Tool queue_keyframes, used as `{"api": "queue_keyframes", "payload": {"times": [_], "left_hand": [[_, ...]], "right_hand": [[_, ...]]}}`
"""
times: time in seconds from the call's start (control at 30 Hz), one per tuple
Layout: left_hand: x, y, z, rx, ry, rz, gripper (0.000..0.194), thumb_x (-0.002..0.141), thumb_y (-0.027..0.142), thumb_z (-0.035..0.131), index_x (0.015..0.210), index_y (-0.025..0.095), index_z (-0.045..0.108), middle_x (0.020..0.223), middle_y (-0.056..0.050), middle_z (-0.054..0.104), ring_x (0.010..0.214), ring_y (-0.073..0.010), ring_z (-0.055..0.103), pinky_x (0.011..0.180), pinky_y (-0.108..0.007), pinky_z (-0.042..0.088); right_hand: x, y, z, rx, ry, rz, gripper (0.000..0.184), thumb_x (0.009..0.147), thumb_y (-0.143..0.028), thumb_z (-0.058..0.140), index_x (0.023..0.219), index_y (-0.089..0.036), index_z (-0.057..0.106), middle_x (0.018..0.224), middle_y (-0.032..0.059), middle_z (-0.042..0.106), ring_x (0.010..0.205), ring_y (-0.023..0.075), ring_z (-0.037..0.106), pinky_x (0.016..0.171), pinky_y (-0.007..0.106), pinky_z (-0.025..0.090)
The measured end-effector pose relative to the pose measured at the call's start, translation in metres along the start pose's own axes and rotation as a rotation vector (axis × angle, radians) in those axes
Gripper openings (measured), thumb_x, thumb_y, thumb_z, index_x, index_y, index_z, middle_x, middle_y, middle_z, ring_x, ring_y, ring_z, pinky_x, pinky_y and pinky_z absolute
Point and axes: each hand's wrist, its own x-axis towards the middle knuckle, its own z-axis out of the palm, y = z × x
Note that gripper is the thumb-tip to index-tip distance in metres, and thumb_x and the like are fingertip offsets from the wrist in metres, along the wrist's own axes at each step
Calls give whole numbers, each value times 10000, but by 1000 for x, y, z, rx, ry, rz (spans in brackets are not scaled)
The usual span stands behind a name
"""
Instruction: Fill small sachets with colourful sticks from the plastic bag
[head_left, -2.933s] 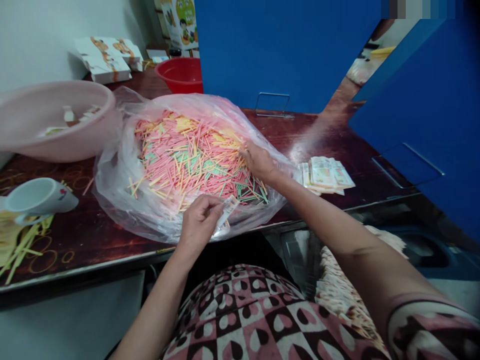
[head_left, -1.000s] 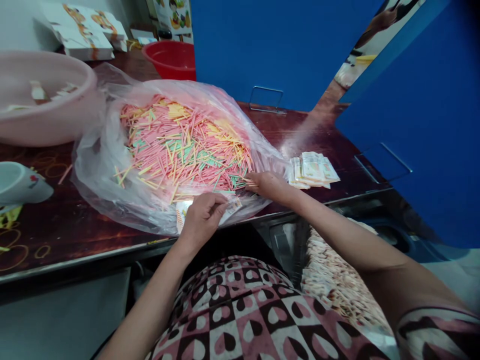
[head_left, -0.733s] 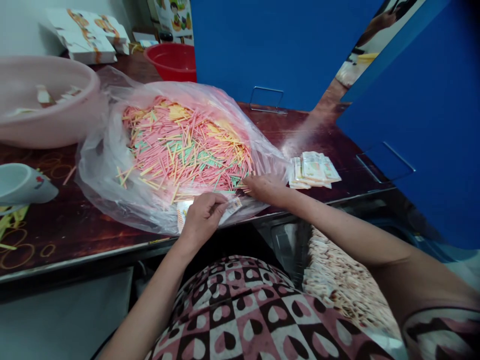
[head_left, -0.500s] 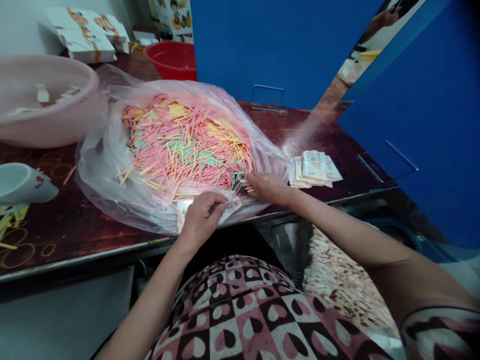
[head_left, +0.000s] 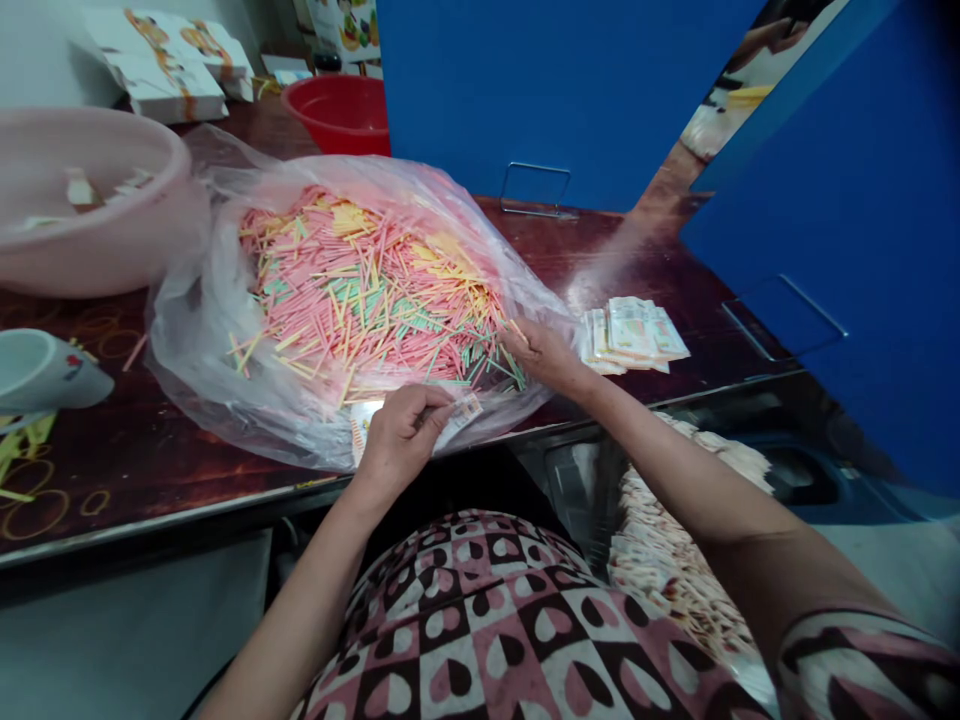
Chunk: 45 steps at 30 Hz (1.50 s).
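A clear plastic bag (head_left: pixel 195 330) lies open on the dark red table (head_left: pixel 150 470), filled with several thin pink, yellow and green sticks (head_left: pixel 360 290). My left hand (head_left: pixel 401 435) is closed at the bag's near edge, pinching a small printed packet (head_left: pixel 465 408). My right hand (head_left: pixel 544 350) rests at the pile's right edge with its fingers curled on a few sticks. A stack of printed packets (head_left: pixel 634 335) lies just right of that hand.
A pink basin (head_left: pixel 90 215) and a white mug (head_left: pixel 37 370) stand at the left, a red bowl (head_left: pixel 341 110) and printed boxes (head_left: pixel 169 65) at the back. Blue panels (head_left: pixel 862 220) wall the back and right. More packets (head_left: pixel 675 560) are heaped below the table edge.
My right hand came from deep in the pile to its near right edge, then lifted slightly with sticks in its fingers. My left hand stayed put with the packet.
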Motion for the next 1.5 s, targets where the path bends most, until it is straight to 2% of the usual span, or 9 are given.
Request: {"api": "queue_keyframes", "payload": {"times": [0.13,0.23,0.33,0.5,0.7,0.97,1.1,1.23,1.5], "left_hand": [[0,0,0,-9,12,-3,120,930,307,653,880,226,725,930,-50,779,904,-208,717,839,-331,534],[0,0,0,-13,15,-5,123,929,310,654,876,230,730,927,-50,780,902,-208,717,843,-331,537],[1,1,0,-7,11,-21,118,924,309,656,871,231,727,933,-53,784,911,-212,718,854,-339,537],[0,1,0,-4,4,-36,113,926,301,655,879,227,725,948,-58,786,927,-214,720,863,-342,528],[0,0,0,-33,13,-26,115,922,308,662,877,225,728,942,-55,783,918,-207,720,862,-336,527],[1,3,-4,-129,6,-128,131,906,340,677,887,216,717,959,-61,778,910,-204,718,836,-325,549],[11,11,-11,-79,-34,-37,161,921,360,676,841,223,706,1167,-98,768,1143,-248,694,1051,-426,516],[28,20,-8,48,-122,113,224,956,394,644,828,223,708,1527,-96,590,1492,-277,462,1269,-529,303],[44,25,15,15,-218,108,163,963,296,613,843,209,681,1518,-144,592,1477,-279,501,1170,-468,446]], "right_hand": [[4,-12,-11,-73,14,2,384,1065,-460,380,901,-187,593,865,59,671,789,186,585,730,285,412],[7,-28,-8,-299,-99,85,321,1052,-420,467,1137,-170,648,1080,120,749,990,251,672,838,312,450],[11,-41,4,-458,-215,151,419,1047,-475,487,1329,-188,602,1207,147,754,1114,307,694,927,368,472],[18,-46,12,-542,-279,169,441,1083,-482,369,1266,-192,647,1174,171,764,1075,313,715,865,358,480],[19,-33,3,-354,-167,144,412,1106,-429,366,1141,-144,662,1107,139,762,987,231,674,845,293,428],[21,-25,-2,-271,-116,55,350,1095,-356,369,954,-178,635,1085,121,704,984,221,595,899,305,433],[16,-29,-9,-154,-137,80,358,1091,-319,343,906,-177,615,979,105,698,887,204,599,848,294,448],[5,-37,-14,15,-160,30,355,1079,-351,361,834,-212,577,870,52,675,813,183,592,817,286,457],[-3,-36,4,326,-112,-137,372,1020,-531,425,890,-204,544,839,22,605,765,159,525,741,290,440]]}}
